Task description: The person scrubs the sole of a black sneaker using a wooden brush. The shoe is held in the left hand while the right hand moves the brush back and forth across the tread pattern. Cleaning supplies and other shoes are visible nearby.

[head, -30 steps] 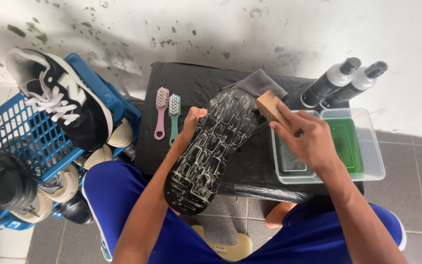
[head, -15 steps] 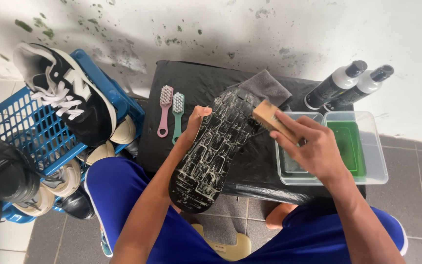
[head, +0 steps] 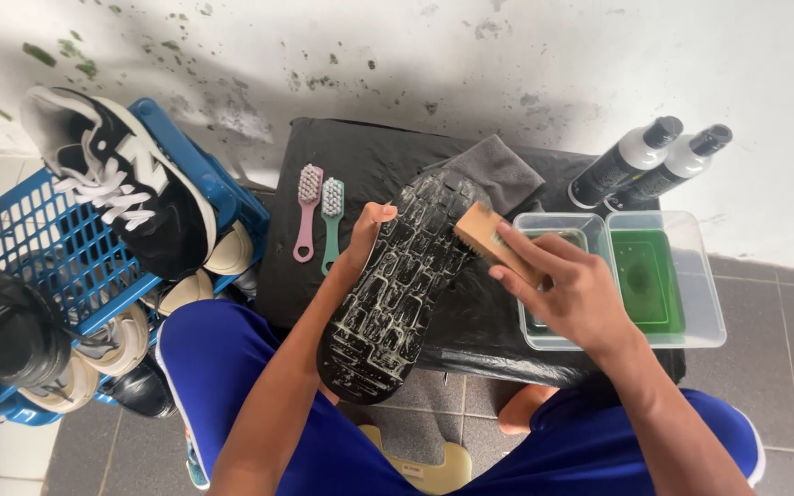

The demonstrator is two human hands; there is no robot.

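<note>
Shoe (head: 397, 285) sole-up, soapy, likely slippery; we clamp left hand (head: 367, 231) on its edge, right hand (head: 570, 296) closed round wooden brush (head: 492, 241).

**Colours and patterns in view**

Shoe sole (head: 397, 285): showing black, its blocky tread lined with whitish foam. Scrub brush (head: 489, 237): showing a tan wooden back. Worktop (head: 388, 156): wearing a glossy black cover. Small brushes: one pink (head: 306, 211), one teal (head: 330, 220), both white-bristled. Folded cloth (head: 498, 170): grey. Tubs (head: 691, 276): clear, holding green liquid. Basket (head: 48, 248): blue lattice. Sneaker (head: 130, 193): black with white laces. Shorts (head: 232, 367): royal blue.
</note>
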